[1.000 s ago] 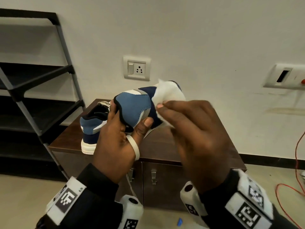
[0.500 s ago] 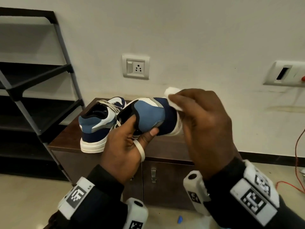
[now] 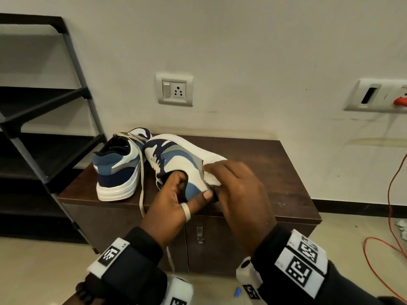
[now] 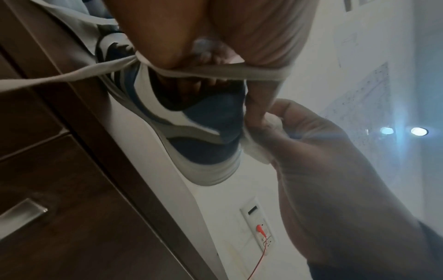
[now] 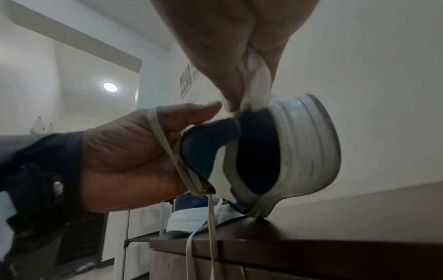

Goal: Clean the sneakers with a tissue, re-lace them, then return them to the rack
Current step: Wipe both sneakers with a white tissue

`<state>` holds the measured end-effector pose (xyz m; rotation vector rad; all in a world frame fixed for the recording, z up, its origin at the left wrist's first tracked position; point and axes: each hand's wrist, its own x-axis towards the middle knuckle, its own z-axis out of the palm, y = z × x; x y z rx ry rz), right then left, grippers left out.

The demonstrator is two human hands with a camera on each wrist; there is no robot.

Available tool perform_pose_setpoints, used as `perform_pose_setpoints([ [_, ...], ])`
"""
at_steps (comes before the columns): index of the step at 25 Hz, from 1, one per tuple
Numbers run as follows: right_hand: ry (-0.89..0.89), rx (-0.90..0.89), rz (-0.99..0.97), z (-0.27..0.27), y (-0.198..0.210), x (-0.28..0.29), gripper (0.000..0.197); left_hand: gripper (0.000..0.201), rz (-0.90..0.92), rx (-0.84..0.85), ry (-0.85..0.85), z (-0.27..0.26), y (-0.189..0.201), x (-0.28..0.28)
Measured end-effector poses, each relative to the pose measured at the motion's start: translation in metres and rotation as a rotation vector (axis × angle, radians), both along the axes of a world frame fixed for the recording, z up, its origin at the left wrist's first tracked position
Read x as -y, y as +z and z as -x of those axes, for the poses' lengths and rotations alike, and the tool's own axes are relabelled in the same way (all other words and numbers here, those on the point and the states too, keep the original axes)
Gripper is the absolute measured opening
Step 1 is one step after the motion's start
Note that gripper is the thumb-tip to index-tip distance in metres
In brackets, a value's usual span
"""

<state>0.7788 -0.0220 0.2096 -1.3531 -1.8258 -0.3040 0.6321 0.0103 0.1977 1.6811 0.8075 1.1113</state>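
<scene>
A blue, navy and white sneaker (image 3: 176,164) lies tipped on its side on the brown cabinet (image 3: 275,172), sole turned to the right. My left hand (image 3: 176,205) grips its heel collar (image 5: 203,151), fingers inside the opening and thumb outside. A loose white lace (image 4: 203,73) loops over that thumb. My right hand (image 3: 237,190) pinches a white tissue (image 5: 256,89) against the sneaker's heel by the sole (image 4: 215,170). The second sneaker (image 3: 119,170) stands upright on the cabinet to the left, its laces hanging loose.
A black shoe rack (image 3: 44,128) stands left of the cabinet. A switch socket (image 3: 174,89) is on the wall behind. An orange cable (image 3: 392,194) hangs from a wall outlet (image 3: 374,95) and trails over the floor at the right.
The held sneaker has come down from the air onto the cabinet top and turned onto its side. The right hand with the tissue followed it down to the heel.
</scene>
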Motion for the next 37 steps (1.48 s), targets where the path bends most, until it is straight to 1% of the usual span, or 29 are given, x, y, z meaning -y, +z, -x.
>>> perform_pose_setpoints([
  [1,0.014,0.0,0.049,0.0,-0.006,-0.002,0.034,0.022,0.003,-0.044,0.018,-0.001,-0.002,0.0],
  [3,0.013,0.034,0.109,-0.006,-0.015,-0.01,0.033,0.024,0.003,-0.108,0.05,-0.002,-0.006,0.001],
  [5,-0.073,0.076,0.127,-0.018,-0.015,-0.019,0.029,0.028,-0.003,-0.154,0.072,-0.001,-0.007,0.0],
  [7,-0.159,0.045,0.159,-0.025,-0.012,-0.024,0.03,0.031,-0.007,-0.214,0.081,0.001,-0.009,-0.001],
  [9,-0.126,0.056,0.169,-0.014,-0.012,-0.019,0.028,0.029,0.015,-0.263,0.098,0.006,-0.011,-0.003],
  [12,-0.016,0.172,0.157,0.003,-0.016,-0.009,0.03,0.029,0.118,-0.3,0.096,0.012,-0.013,-0.003],
  [13,-0.029,0.164,0.184,-0.002,-0.013,-0.012,0.032,0.029,0.125,-0.321,0.097,0.012,-0.013,-0.003],
  [15,-0.113,0.079,0.232,-0.014,-0.007,-0.019,0.034,0.028,0.119,-0.358,0.091,0.012,-0.012,0.0],
  [16,-0.145,0.049,0.237,-0.014,-0.006,-0.019,0.034,0.027,0.12,-0.358,0.09,0.012,-0.011,0.001],
  [17,-0.14,0.076,0.222,-0.008,-0.007,-0.016,0.035,0.025,0.137,-0.347,0.077,0.012,-0.011,0.0],
  [19,-0.035,0.217,0.166,0.01,-0.016,-0.008,0.039,0.027,0.183,-0.321,0.037,0.015,-0.014,-0.002],
  [20,0.005,0.258,0.141,0.014,-0.019,-0.007,0.04,0.027,0.195,-0.316,0.027,0.015,-0.014,-0.004],
  [21,-0.001,0.257,0.154,0.01,-0.016,-0.01,0.041,0.024,0.186,-0.308,0.026,0.016,-0.014,-0.005],
  [22,-0.052,0.228,0.162,0.004,-0.012,-0.014,0.041,0.021,0.169,-0.312,0.031,0.015,-0.013,-0.004],
  [24,-0.131,0.162,0.155,-0.003,-0.008,-0.018,0.041,0.025,0.14,-0.359,0.069,0.013,-0.011,-0.001],
  [27,-0.054,0.277,0.139,0.011,-0.016,-0.012,0.041,0.033,0.184,-0.363,0.059,0.015,-0.015,-0.004],
  [29,-0.055,0.266,0.15,0.008,-0.013,-0.016,0.042,0.031,0.168,-0.351,0.039,0.015,-0.016,-0.006],
  [32,-0.092,0.192,0.174,-0.008,-0.007,-0.022,0.041,0.029,0.168,-0.44,-0.007,0.018,-0.011,-0.007],
  [34,-0.075,0.213,0.168,-0.006,-0.009,-0.024,0.04,0.035,0.161,-0.523,-0.103,0.025,-0.008,-0.011],
  [35,-0.072,0.217,0.156,-0.005,-0.01,-0.025,0.039,0.041,0.123,-0.603,-0.142,0.029,-0.007,-0.013],
  [37,-0.081,0.186,0.153,-0.009,-0.009,-0.027,0.036,0.049,-0.019,-0.806,-0.177,0.033,-0.004,-0.013],
])
